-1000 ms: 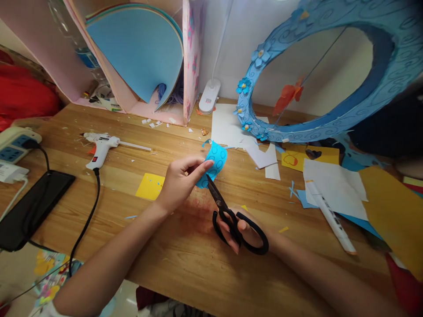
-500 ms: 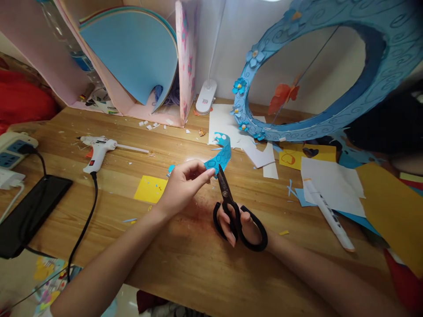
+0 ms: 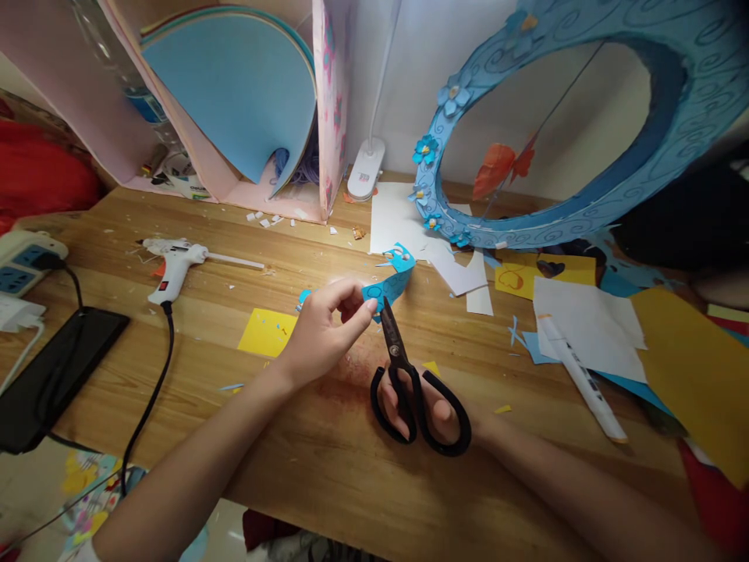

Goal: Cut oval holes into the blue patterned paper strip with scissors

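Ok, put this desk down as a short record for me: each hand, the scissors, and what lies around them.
Left hand: pinches blue paper strip with drawn circles
Right hand: holds black scissors
Scissors: blade tips at the strip; cut not clear
Left side: white glue gun, yellow paper
Right side: marker partly on white paper
Back right: blue flowered ring

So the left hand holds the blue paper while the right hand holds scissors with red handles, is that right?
Not quite: the handles of the scissors are black, not red, as the head view shows. The left hand does hold the blue paper, and the right hand the scissors.
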Demonstrator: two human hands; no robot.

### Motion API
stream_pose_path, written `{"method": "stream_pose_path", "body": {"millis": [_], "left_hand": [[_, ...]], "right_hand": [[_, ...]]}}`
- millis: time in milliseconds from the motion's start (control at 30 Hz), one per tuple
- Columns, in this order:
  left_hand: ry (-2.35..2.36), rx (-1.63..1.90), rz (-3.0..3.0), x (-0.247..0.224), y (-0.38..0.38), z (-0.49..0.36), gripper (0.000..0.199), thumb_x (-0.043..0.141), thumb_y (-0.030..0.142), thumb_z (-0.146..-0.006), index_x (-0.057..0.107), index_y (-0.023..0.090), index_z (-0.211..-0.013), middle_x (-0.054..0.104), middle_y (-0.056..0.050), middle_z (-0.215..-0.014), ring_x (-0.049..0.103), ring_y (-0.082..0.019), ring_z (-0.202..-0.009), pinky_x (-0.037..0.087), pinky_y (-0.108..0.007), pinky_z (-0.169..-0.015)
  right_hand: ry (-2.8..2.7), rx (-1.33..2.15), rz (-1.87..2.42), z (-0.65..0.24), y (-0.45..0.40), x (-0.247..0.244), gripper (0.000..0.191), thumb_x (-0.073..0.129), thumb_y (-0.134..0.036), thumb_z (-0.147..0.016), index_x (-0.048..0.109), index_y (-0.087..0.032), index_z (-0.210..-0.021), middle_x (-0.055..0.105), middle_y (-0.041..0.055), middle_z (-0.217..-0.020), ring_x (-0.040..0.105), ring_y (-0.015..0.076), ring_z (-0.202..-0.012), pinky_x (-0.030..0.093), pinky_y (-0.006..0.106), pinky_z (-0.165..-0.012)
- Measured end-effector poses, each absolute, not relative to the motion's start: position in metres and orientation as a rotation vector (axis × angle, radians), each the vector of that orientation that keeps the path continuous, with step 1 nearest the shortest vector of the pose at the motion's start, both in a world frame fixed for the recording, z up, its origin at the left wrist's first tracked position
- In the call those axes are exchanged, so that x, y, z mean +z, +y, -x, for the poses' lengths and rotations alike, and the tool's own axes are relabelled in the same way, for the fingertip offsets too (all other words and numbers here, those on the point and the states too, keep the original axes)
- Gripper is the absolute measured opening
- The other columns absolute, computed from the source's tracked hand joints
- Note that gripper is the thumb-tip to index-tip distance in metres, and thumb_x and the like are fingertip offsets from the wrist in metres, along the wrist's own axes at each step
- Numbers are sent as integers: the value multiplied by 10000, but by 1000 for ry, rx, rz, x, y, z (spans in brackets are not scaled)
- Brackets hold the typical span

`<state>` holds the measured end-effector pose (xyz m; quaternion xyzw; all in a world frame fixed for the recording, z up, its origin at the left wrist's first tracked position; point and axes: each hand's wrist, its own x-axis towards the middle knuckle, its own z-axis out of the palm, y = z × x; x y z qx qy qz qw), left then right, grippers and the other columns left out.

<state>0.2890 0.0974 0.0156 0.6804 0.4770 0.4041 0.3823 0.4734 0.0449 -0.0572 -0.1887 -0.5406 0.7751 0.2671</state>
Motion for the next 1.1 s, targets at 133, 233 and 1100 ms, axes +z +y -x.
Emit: {"method": "stream_pose_path", "body": {"millis": [133,233,1100], "left_hand": [[1219,1026,-1718,14,97,-289,256,542,289,-840,462,179,-623,425,34,-587,403,-102,-579,337,-232,-566],[1204,1012,-1672,12,98,-290,252,540,309,-841,480,177,-635,425,33,-597,403,-101,-580,337,-235,-566],[1142,811,-1681,15,100,-285,275,551,324,-817,444,163,-621,421,32,-615,398,-100,-611,315,-241,-582]], "right_hand": [[-1391,2195,478,-474,46,-48,673,554,-802,-601,454,-183,-846,477,-25,-629,417,97,-510,309,226,-464],[-1338,2254,467,-475,46,-49,659,638,-746,-582,463,-178,-868,505,-14,-657,423,95,-531,310,217,-474],[-1124,2210,365,-473,42,-73,618,575,-725,-681,506,-153,-904,513,-36,-583,441,83,-429,494,240,-468]]}}
